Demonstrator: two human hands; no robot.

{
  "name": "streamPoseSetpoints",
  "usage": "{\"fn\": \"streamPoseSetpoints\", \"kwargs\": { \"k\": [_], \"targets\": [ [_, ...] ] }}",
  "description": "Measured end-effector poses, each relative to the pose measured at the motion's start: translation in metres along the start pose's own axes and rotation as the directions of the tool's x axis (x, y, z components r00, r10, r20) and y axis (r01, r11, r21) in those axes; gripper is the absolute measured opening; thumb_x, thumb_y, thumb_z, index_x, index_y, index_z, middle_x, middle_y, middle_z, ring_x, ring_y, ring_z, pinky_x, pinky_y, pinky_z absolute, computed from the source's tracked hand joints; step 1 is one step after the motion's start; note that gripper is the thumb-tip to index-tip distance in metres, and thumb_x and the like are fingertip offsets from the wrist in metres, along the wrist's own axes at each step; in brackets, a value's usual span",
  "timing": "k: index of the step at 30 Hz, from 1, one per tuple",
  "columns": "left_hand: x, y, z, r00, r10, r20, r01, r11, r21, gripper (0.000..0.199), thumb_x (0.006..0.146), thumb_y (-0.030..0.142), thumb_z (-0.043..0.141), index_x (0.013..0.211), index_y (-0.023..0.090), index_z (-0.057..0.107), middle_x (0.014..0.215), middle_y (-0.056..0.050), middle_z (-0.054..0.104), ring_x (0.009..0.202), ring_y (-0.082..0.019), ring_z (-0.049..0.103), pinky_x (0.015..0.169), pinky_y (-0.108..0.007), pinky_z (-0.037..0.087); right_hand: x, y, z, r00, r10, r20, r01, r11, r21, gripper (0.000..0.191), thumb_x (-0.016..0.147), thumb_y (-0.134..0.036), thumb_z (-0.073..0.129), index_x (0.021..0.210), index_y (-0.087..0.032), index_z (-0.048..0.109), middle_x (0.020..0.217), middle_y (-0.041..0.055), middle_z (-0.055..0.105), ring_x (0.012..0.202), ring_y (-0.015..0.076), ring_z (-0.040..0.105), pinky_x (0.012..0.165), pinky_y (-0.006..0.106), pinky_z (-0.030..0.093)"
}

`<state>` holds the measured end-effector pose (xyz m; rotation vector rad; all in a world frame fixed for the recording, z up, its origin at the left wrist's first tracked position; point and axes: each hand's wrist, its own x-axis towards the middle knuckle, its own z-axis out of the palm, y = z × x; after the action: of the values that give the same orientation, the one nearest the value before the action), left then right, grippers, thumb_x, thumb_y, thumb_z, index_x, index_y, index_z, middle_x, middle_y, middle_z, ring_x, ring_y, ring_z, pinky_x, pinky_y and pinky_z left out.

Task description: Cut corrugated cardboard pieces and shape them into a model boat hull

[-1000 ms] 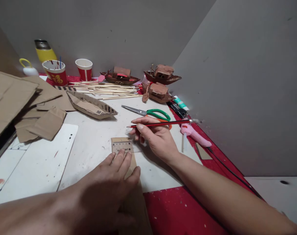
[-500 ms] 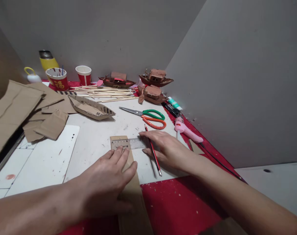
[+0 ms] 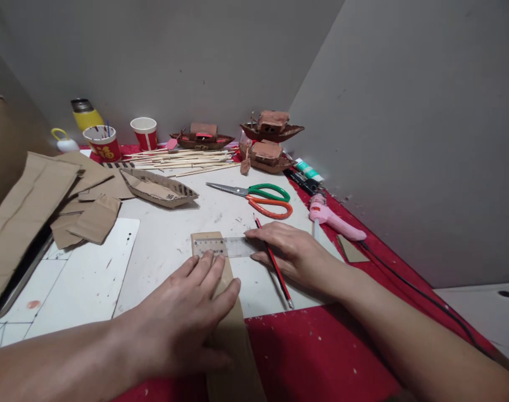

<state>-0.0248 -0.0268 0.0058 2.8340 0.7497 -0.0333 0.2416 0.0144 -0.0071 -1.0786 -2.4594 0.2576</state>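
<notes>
Grey walls (image 3: 237, 56) rise behind the counter (image 3: 296, 352), where model boats (image 3: 271, 131) stand along the far edge. A cardboard strip (image 3: 237, 346) runs toward the near edge, a clear ruler (image 3: 237, 247) laid across it between the left grip (image 3: 182, 312) and the right grip (image 3: 296, 254), touching both. Open and flat, the left presses ruler and strip down, probably against slipping; half-closed, the right pinches the ruler's right end, likely to square it, a pencil (image 3: 278, 273) slanting across its fingers.
</notes>
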Motion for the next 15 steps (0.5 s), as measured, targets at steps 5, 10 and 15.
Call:
{"fn": "streamPoseSetpoints", "kwargs": {
  "k": [5,10,15],
  "targets": [
    [0.003,0.004,-0.005,0.997,-0.02,0.072,0.022,0.999,-0.037,0.09,0.076,0.059,0.066,0.148,0.018,0.031,0.157,-0.028,0.02,0.143,-0.045,0.022,0.107,-0.061,0.031,-0.004,-0.002,-0.006,1.0,-0.022,-0.003,0.023,0.999,0.026,0.03,0.09,-0.025,0.062,0.12,-0.02,0.063,0.098,0.0112,0.073,0.092,0.0254,0.066,0.079,0.04,0.055],
    [0.005,0.008,-0.008,0.991,-0.066,0.12,0.072,0.996,-0.05,0.089,0.077,0.056,0.066,0.149,0.018,0.031,0.156,-0.026,0.024,0.143,-0.044,0.024,0.109,-0.063,0.029,-0.008,-0.01,-0.011,0.999,-0.021,0.039,0.019,0.999,0.05,0.033,0.089,-0.025,0.063,0.121,-0.018,0.061,0.097,0.0119,0.072,0.088,0.0245,0.067,0.075,0.036,0.055],
    [0.004,0.012,-0.004,0.989,-0.103,0.107,0.106,0.994,-0.015,0.092,0.074,0.059,0.068,0.15,0.025,0.029,0.158,-0.025,0.02,0.143,-0.045,0.024,0.107,-0.063,0.031,-0.011,-0.01,-0.012,0.998,-0.038,0.058,0.033,0.996,0.077,0.033,0.091,-0.026,0.062,0.123,-0.02,0.059,0.099,0.011,0.072,0.091,0.0237,0.066,0.078,0.036,0.054]
  ]
}}
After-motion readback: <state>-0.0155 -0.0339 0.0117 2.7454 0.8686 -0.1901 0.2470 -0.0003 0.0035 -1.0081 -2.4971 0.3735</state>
